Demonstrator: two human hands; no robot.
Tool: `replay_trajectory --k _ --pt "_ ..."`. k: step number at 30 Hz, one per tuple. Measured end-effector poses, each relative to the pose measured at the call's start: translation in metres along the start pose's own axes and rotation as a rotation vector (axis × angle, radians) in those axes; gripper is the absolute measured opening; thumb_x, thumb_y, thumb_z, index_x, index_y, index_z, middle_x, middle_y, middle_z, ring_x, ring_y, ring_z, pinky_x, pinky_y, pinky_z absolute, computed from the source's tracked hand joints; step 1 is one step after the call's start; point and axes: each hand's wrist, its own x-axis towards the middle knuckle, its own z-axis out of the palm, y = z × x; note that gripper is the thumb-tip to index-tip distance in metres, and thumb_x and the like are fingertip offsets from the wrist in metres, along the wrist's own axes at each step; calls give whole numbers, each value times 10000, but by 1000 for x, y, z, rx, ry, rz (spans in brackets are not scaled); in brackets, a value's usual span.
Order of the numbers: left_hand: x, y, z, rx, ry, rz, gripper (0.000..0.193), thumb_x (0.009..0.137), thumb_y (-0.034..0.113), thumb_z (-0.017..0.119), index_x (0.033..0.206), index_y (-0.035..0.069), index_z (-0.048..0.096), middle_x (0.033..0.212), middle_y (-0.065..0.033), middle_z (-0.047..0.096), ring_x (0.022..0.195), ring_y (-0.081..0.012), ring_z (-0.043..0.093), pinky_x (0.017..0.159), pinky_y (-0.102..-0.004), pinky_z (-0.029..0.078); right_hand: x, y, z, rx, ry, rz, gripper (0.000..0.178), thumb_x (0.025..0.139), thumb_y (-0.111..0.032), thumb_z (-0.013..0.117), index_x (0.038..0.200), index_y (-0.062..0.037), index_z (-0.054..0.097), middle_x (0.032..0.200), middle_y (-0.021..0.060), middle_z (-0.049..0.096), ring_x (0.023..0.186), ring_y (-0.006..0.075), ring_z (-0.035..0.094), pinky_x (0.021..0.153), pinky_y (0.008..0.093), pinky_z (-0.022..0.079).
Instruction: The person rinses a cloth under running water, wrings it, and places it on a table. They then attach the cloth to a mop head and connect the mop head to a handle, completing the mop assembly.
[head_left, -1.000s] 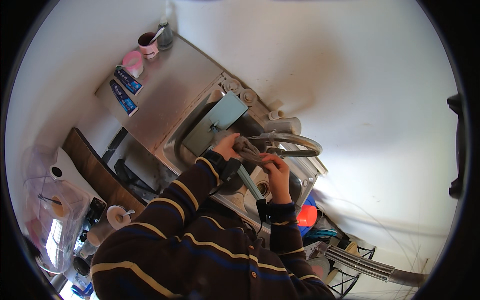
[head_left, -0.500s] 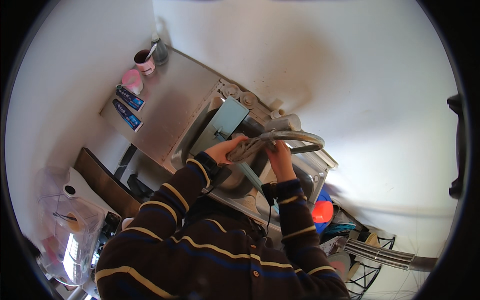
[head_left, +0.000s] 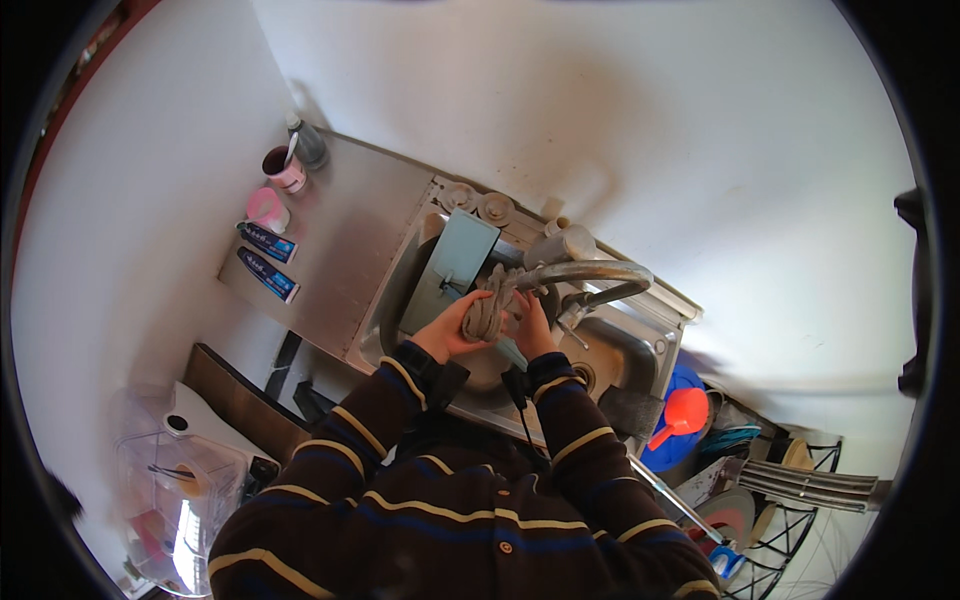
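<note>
A twisted grey-brown cloth [head_left: 483, 316] is bunched between my hands, under the mouth of the curved metal faucet [head_left: 600, 270]. My left hand [head_left: 447, 332] wraps round its left side. On the cloth's right side, my right hand [head_left: 533, 326] is closed against it, with the fingertips partly hidden. Behind my hands, a pale blue flat mop head [head_left: 452, 268] with a dark joint leans in the left basin of the metal sink [head_left: 370, 318]. A short pale blue piece of the handle [head_left: 511, 351] shows between my wrists.
On the metal counter to the left stand a dark bottle [head_left: 309, 148], a pink cup [head_left: 284, 170], a pink container [head_left: 266, 208] and two dark blue tubes [head_left: 268, 273]. A red scoop [head_left: 684, 414] rests over a blue bucket [head_left: 668, 450] at right. A clear bin [head_left: 180, 490] stands lower left.
My hands have drawn closer together, and the cloth is now more upright and compact. My right hand has moved left and down. The mop handle between my arms is mostly out of sight.
</note>
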Motion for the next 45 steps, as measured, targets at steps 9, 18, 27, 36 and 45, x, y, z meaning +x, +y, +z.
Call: replay_trajectory --k 9,18,27,36,45 --pt "9 -17 -12 -548 -143 -67 379 953 307 519 1121 -30 561 910 -98 573 886 -236 601 881 -430 531 -16 -5 32 674 -500 -106 799 901 -672 475 1456 -106 370 1383 103 494 1280 351 463 1103 501 345" --pt "8 -14 -13 -358 -189 -68 381 952 373 564 1116 30 577 897 -103 591 790 -190 610 868 -395 566 9 -5 22 267 -264 -70 379 898 -167 694 1227 -51 546 1110 68 622 1039 205 621 894 349 518" --pt "6 2 1 277 92 -64 249 920 219 668 1070 41 578 885 -90 617 702 -156 592 612 -280 531 9 -55 39 -365 -335 -185 251 911 -301 697 963 -64 631 888 6 616 814 117 569 724 277 473" --pt "24 2 7 1071 179 91 229 912 260 665 949 43 603 783 -64 613 642 -148 579 499 -299 459 42 -35 33 -762 -240 -417 370 981 -422 569 876 -70 605 797 -11 572 764 110 520 711 307 453" --pt "48 -11 -26 2058 293 610 273 896 283 592 998 37 654 871 -213 678 815 -427 641 714 -499 510 51 -1 20 -1143 46 -529 334 1009 -359 471 980 -54 603 801 112 607 797 313 613 759 420 496"
